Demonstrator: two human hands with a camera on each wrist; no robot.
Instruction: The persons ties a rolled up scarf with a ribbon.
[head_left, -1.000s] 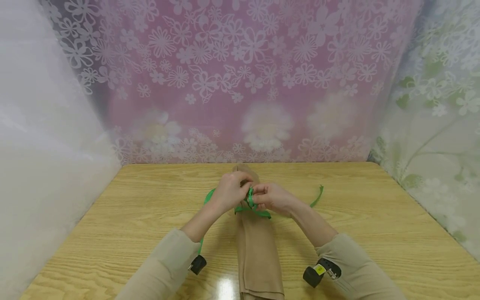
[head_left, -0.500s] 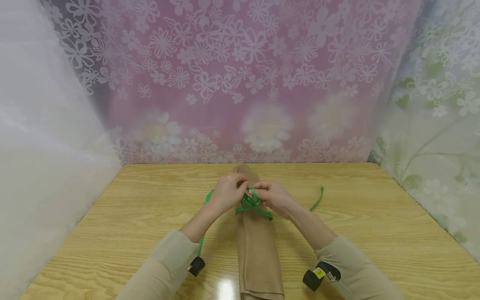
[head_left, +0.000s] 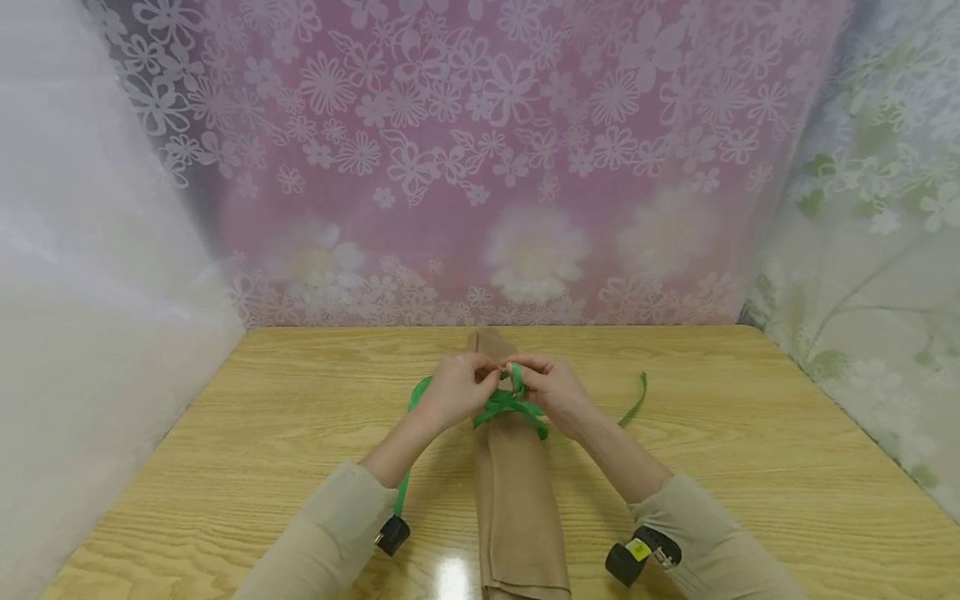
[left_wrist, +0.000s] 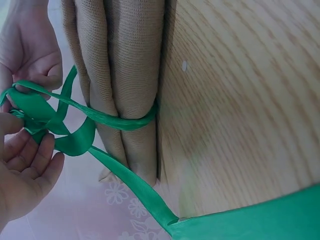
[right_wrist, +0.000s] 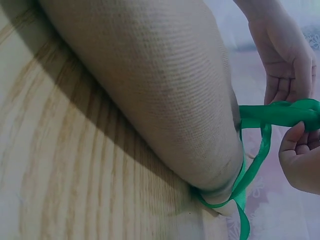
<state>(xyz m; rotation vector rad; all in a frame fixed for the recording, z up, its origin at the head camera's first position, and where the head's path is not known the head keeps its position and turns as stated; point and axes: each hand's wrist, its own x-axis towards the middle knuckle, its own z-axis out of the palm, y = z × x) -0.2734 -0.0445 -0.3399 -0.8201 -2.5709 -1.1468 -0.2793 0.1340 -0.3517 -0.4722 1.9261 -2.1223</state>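
A long brown knit cloth bundle (head_left: 522,508), folded lengthwise, lies on the table pointing away from me. Green ribbon (head_left: 501,405) wraps round its far half, with loops gathered above it. My left hand (head_left: 457,387) pinches the ribbon at these loops from the left. From the right, my right hand (head_left: 557,392) pinches a standing ribbon loop between thumb and fingers. The fingertips of both hands nearly meet over the bundle. In the left wrist view, the ribbon (left_wrist: 122,121) crosses the cloth and bunches between the hands. Fingers partly hide the knot area.
One ribbon tail curves left of my left hand down toward the black wrist camera (head_left: 392,534). Another ribbon end (head_left: 637,404) lies on the wooden table (head_left: 300,392) at right. A pink flowered curtain (head_left: 450,167) hangs behind, with pale sheets at both sides.
My right fingers have shifted slightly up and now hold a loop at their tips. The green loops over the bundle have spread and changed shape. My left hand stays nearly in place.
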